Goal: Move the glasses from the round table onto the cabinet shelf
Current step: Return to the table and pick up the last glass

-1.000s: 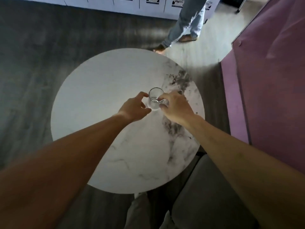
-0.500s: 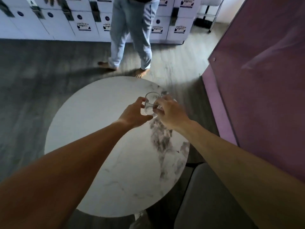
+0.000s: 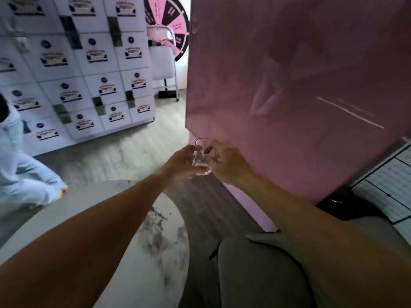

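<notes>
A small clear glass (image 3: 201, 158) is held in the air between my two hands, past the far edge of the round marble table (image 3: 142, 252). My left hand (image 3: 180, 164) grips its left side and my right hand (image 3: 224, 163) grips its right side. The glass is upright, just in front of the lower corner of a tall pink panel (image 3: 289, 90). The table top below shows no other glasses in the part I can see. No cabinet shelf is recognisable in this view.
A grey cushioned seat (image 3: 255, 274) sits at the bottom right. White lockers with labels (image 3: 89, 70) line the far wall. A person in light jeans (image 3: 20, 165) stands at the left. A pink prize wheel (image 3: 169, 21) stands behind.
Both hands lifted the glass off the table and carried it forward and to the right toward the pink panel. My view rose, so the table dropped to the lower left.
</notes>
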Available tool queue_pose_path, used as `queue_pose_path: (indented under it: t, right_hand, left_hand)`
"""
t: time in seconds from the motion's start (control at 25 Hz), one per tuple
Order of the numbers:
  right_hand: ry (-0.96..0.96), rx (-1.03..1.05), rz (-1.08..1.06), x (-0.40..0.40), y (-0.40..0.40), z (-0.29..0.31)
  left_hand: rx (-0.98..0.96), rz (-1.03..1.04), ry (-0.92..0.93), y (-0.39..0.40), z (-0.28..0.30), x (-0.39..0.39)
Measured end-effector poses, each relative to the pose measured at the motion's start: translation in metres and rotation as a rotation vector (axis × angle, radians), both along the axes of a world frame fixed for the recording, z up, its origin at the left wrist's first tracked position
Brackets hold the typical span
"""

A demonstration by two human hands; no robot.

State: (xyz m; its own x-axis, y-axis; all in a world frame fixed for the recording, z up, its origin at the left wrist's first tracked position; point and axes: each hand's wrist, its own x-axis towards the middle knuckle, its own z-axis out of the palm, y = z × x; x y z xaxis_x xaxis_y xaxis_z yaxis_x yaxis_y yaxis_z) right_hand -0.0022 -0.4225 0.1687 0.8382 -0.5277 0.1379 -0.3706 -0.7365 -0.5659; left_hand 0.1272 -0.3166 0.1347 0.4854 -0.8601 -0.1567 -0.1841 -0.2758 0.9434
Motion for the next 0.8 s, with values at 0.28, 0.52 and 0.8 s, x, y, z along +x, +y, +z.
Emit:
queue_pose_path:
  t: [0.28,0.52,0.8]
  right_hand:
    - [-0.132,-0.024,-0.347,-0.205,-0.040,0.076]
    - [-0.159,-0.120,-0.639,-0.420,0.009,0.096]
    - [-0.141,-0.102,-0.937,-0.643,0.117,0.107]
  left_hand:
    - [-0.081,-0.371,-0.097,-0.099,0.076,-0.170]
    - [-0.096,-0.661,-0.177,-0.104,0.097,-0.378]
    - [-0.179,-1.041,-0.171,-0.052,0.107,-0.609]
